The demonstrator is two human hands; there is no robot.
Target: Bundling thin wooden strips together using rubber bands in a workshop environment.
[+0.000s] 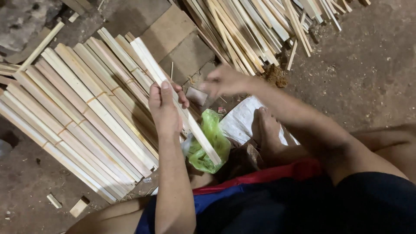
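Biggest thing in view is the dirt floor (368, 65), dusty and littered with shavings. On it to the left sits a big stack of bundled slats (78, 112), pale wood strips tied in rows with thin bands, laid diagonally. Up top there's a loose pile of sticks (260, 21), all jumbled. Flat boards (173, 39) lie between the two piles. Person's sitting on the ground, bare foot (268, 130) resting on a white sack (240, 121), with a green plastic bag (212, 143) just beside the knee.

The slat (190, 121) being worked is a long thin strip running diagonally from the bundles down over the green bag. Looks light and stiff, probably snaps if bent hard, and the edges could be splintery. I'd say grabbing it near the middle is the sensible spot.

Left hand (164, 108) is wrapped around the slat about mid-length, thumb up along it, forearm coming straight up from the lap. Right hand (225, 80) is blurred, reaching across above the upper part of the slat; I can't tell if it's closed on anything.
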